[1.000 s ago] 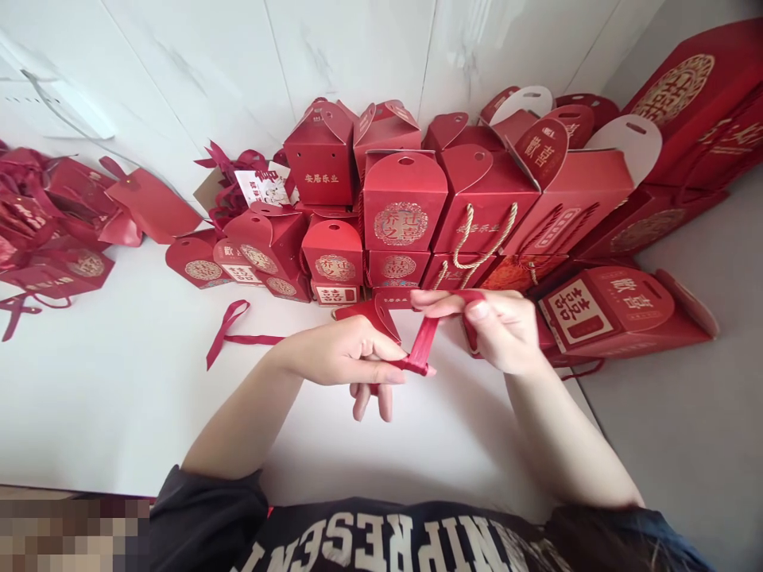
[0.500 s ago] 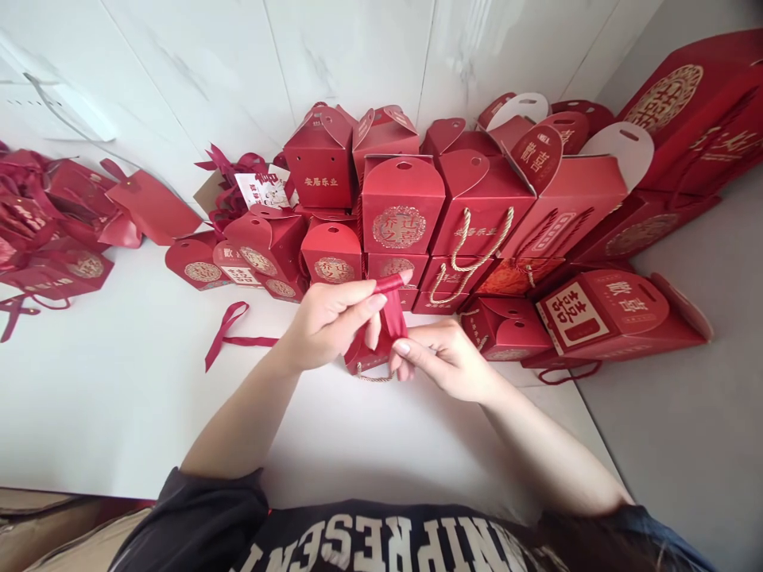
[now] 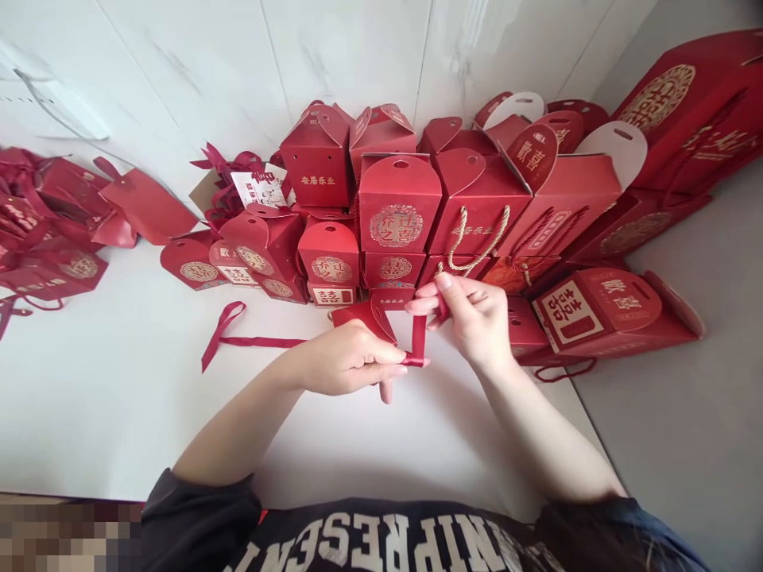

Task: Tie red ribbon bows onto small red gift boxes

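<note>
A dark red satin ribbon [image 3: 419, 338] runs between my two hands, wound around a fingertip of my left hand [image 3: 342, 361]. That hand is closed, its thumb pressing the ribbon against the fingers. Higher and to the right, my right hand [image 3: 480, 318] pinches the other part of the ribbon between thumb and fingers. Just behind my left hand a small red gift box [image 3: 369, 314] stands on the white table, its lower part hidden. Another length of red ribbon [image 3: 262, 342], looped at its far end, lies on the table to the left.
Stacked red gift boxes [image 3: 398, 210], some with gold rope handles, line the tiled wall. A larger box [image 3: 613, 310] lies at the right near the grey side wall. Ribboned red boxes [image 3: 71, 199] pile up at the far left. The white table [image 3: 149, 397] spreads in front.
My left hand has moved down and turned its fingers lower. My right hand has risen to the right, carrying its end of the ribbon around the left fingertip.
</note>
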`<state>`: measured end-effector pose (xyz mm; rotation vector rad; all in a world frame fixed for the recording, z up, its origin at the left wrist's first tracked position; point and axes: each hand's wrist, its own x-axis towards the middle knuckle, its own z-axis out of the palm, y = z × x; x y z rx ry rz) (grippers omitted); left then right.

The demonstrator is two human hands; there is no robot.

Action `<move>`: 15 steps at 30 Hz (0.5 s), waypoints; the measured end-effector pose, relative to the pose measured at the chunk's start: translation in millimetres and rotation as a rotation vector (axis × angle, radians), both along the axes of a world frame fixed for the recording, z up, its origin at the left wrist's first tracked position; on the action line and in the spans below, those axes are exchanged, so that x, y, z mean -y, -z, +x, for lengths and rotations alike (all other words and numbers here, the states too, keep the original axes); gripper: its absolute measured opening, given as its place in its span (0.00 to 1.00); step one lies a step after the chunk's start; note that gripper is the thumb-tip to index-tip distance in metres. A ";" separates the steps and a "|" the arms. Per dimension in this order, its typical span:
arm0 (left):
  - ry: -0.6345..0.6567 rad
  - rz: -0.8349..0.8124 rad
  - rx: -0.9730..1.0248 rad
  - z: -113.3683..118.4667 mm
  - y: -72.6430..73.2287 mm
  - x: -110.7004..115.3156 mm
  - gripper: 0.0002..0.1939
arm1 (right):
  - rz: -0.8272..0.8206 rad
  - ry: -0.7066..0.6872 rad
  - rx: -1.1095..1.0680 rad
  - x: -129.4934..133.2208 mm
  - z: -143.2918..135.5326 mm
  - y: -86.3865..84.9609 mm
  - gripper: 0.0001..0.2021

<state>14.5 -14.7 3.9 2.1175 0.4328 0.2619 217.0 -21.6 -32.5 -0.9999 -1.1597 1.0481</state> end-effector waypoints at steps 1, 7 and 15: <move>0.013 -0.006 0.016 0.9 2.6 0.0 0.17 | 0.009 0.004 0.052 1.5 -4.0 1.5 0.18; 0.029 -0.083 0.067 2.9 10.6 0.8 0.18 | 0.246 0.110 0.431 15.5 -14.2 0.9 0.16; -0.014 -0.256 0.021 -2.7 -0.3 4.3 0.17 | 0.201 -0.094 0.233 15.0 4.1 -12.9 0.15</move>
